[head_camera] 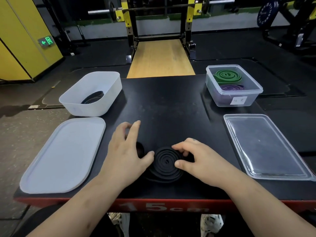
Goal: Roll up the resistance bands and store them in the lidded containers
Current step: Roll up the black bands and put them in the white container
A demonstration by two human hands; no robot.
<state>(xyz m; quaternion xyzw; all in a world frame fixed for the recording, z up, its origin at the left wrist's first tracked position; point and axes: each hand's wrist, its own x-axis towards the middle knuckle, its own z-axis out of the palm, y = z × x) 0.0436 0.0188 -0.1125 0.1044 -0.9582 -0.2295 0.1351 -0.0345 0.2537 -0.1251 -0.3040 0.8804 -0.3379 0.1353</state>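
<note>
A black resistance band [166,164] lies coiled in a flat spiral on the black platform [171,103], near its front edge. My right hand [196,159] pinches the coil's right side between curled fingers and thumb. My left hand [126,151] rests beside the coil with fingers spread, its thumb touching the coil's left edge. A loose loop of the band [140,148] shows under my left palm. The frosted white container [92,93] at the back left holds another black band [93,98]. The clear container [233,85] at the back right holds a green roll [227,76] and a purple roll [231,87].
A frosted white lid [63,154] lies flat at the front left. A clear lid [265,146] lies flat at the front right, overhanging the platform's edge. Beyond the platform are a wooden lifting deck [160,59], a squat rack and a yellow wall.
</note>
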